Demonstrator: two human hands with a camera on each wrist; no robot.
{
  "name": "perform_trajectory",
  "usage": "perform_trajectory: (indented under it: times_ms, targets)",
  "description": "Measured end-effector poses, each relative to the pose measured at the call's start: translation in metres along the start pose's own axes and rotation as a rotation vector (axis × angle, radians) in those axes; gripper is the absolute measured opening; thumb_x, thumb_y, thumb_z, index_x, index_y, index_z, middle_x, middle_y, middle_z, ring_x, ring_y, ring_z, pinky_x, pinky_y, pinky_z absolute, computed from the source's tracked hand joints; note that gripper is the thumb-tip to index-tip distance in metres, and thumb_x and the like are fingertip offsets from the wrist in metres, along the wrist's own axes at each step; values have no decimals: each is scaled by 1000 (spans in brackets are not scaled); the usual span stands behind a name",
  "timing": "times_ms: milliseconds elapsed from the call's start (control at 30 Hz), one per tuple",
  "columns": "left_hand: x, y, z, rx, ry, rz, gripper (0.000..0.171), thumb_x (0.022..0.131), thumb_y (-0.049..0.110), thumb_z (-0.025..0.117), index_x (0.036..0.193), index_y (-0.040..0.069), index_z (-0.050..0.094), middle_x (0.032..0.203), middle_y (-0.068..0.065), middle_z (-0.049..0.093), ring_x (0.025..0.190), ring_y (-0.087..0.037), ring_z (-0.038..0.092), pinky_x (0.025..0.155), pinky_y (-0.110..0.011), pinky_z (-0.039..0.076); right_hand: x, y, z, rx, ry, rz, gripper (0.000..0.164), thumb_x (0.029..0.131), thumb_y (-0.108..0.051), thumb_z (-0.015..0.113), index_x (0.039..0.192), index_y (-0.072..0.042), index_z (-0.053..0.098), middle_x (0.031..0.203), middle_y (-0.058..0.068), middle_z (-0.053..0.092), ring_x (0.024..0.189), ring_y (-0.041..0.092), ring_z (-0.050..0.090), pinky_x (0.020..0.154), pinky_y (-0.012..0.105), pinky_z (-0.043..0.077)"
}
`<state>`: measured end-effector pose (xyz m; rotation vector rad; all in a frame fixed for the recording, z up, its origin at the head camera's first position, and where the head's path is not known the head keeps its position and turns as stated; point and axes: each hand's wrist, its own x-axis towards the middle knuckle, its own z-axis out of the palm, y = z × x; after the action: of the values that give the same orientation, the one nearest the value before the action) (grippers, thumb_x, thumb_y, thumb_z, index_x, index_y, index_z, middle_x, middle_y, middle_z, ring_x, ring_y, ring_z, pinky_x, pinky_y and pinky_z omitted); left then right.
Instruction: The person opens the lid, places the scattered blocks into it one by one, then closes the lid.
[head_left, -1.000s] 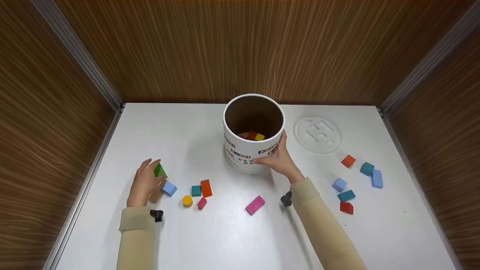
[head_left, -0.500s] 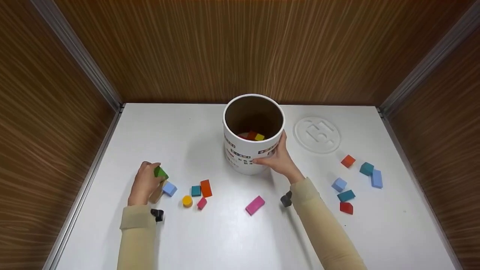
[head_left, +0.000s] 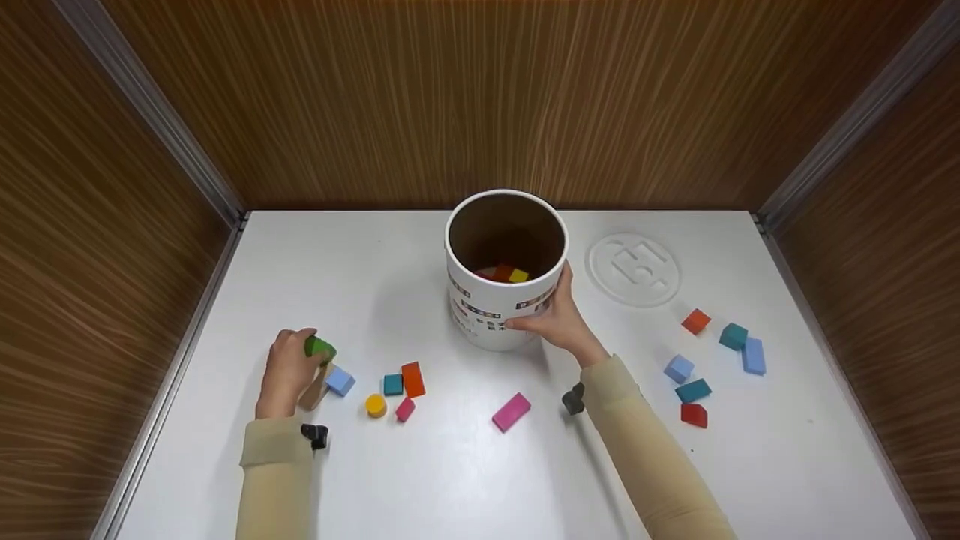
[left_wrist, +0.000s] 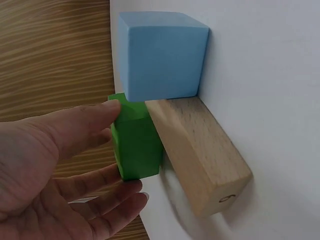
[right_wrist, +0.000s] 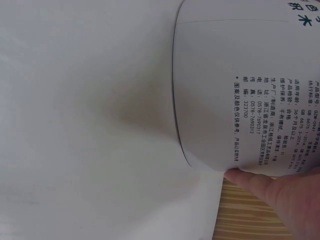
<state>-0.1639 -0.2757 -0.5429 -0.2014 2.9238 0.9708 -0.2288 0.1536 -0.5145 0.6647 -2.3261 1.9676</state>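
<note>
The bench (head_left: pixel 450 480) is smooth, white and faintly glossy, edged by dark streaked wood-grain walls (head_left: pixel 480 105). Far of centre stands a white cylindrical tub (head_left: pixel 480 307), upright, its side printed with lettering, its inside brown; a few red and yellow blocks (head_left: pixel 517 275) show at the bottom. To its right lies a flat, pale disc (head_left: pixel 634 270) with shapes in relief.

At the left, a flat-faced green block (left_wrist: pixel 137 145) with crisp edges sits close to an oblong wooden block (left_wrist: pixel 200 155), unpainted, its grain bare, with a dark mark on the end. A smooth light blue block (left_wrist: pixel 165 60) is just beside the wooden one. Nearer the middle lie a round yellow piece (head_left: pixel 376 406), a teal cube (head_left: pixel 393 384), an orange-red oblong (head_left: pixel 412 379) and a magenta bar (head_left: pixel 511 412).

The green block lies between the thumb and fingers (left_wrist: pixel 120 212) of the left hand (head_left: pixel 289 371): the thumb presses one face, the fingertips reach its opposite edge, so they are clamped on it. Whether it touches the wooden block I cannot tell.

The right hand (head_left: pixel 559 319) grips the tub's right side, thumb across the near face, the other fingers mostly hidden behind the wall.
</note>
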Motion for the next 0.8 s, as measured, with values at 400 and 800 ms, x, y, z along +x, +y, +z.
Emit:
perform_trajectory:
  times_ms: [400, 800]
  targets:
    - [-6, 39, -7, -94, 209, 61, 47, 92, 9, 68, 132, -10, 53, 130, -32, 48, 119, -46, 50, 97, -51, 48, 0, 0, -1, 3, -4, 9, 131, 65, 0, 90, 151, -7, -8, 155, 24, 13, 139, 44, 21, 116, 58, 13]
    - [-17, 110, -8, -128, 495, 345, 43, 77, 18, 83, 113, -1, 69, 106, -17, 56, 102, -33, 57, 87, -46, 55, 0, 2, -1, -3, 1, -30, 131, 64, 2, 89, 151, -4, -8, 155, 24, 12, 139, 42, 21, 116, 56, 12]
